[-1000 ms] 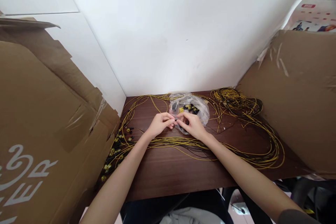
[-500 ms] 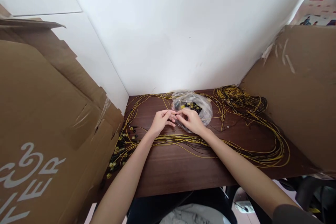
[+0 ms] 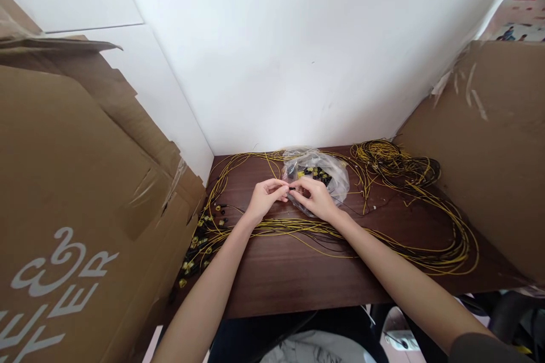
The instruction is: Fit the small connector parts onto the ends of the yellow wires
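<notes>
My left hand (image 3: 267, 197) and my right hand (image 3: 315, 197) meet over the middle of the table, fingertips almost touching. Between them is a small black piece (image 3: 292, 189), pinched from both sides; its exact kind is too small to make out. Just behind the hands lies a clear plastic bag (image 3: 338, 173) holding small yellow and black parts (image 3: 317, 174), partly covered by my right hand. Closer to me, a bundle of yellow and black wires (image 3: 298, 227) runs across the table under both forearms.
Several yellow and black connectors (image 3: 200, 244) cluster at the wires' left end. A tangled wire coil (image 3: 387, 160) lies at the back right. Large cardboard boxes flank the brown table (image 3: 293, 283), one left (image 3: 85, 153) and one right (image 3: 481, 170). A white wall (image 3: 289, 68) closes the back.
The view has shifted slightly, so everything sits a little further right. My left fingers have closed in more, and the small black piece now shows between both hands' fingertips.
</notes>
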Demonstrator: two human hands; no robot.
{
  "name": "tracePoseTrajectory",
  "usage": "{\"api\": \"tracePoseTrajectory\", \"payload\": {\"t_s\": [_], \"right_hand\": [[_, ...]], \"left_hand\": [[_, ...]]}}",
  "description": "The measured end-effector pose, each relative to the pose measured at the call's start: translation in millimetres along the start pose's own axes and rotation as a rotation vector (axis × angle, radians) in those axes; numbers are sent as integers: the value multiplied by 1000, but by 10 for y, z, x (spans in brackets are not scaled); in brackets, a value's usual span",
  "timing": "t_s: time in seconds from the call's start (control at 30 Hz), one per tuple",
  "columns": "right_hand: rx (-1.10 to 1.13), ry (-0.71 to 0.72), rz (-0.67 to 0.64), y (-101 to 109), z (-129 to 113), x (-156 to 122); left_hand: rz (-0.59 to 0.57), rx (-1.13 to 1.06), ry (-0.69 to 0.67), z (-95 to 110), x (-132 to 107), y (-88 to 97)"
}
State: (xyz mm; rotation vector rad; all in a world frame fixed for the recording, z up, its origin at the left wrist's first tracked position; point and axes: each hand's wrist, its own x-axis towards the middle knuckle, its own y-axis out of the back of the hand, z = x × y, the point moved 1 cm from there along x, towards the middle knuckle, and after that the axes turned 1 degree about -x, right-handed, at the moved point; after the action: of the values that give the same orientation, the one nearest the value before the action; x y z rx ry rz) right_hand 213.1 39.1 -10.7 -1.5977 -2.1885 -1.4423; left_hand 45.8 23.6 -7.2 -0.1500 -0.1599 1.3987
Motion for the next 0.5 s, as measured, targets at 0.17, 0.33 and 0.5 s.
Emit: {"api": "tracePoseTrajectory", "payload": {"t_s": [0.17,0.33,0.5], "right_hand": [[-12,-11,-5,-4,12,-15],[-12,14,43,41,-67,25],[-77,79,233,634,-265,205]], "left_hand": [[-11,40,-13,36,1,-16],[8,38,-8,28,12,-16],[6,51,14,6,9,-8]]}}
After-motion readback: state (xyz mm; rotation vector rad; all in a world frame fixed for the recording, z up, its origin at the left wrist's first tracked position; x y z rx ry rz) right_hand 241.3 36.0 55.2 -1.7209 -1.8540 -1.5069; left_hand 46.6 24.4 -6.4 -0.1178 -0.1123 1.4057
